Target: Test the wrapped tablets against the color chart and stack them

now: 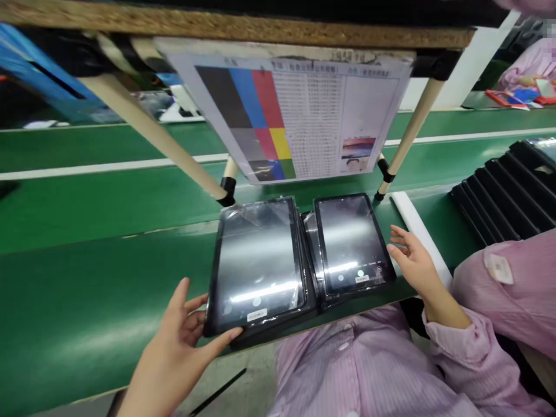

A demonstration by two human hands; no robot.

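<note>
Two stacks of black tablets lie side by side at the edge of the green bench. The top left tablet [260,255] has its screen lit, with round icons and a small white label at the near edge. My left hand [178,341] grips its near left corner, thumb along the front edge and fingertips at the left side. On the other stack, the top right tablet [351,243] is likewise lit and labelled. My right hand [412,258] is just right of that tablet, apart from it, fingers loosely spread and holding nothing.
A test chart [313,116] with colour blocks hangs under a chipboard shelf [260,32] on pale posts. A white strip [421,237] lies to the right. Beyond it leans a row of black tablets [508,191], near a pink sleeve [512,284].
</note>
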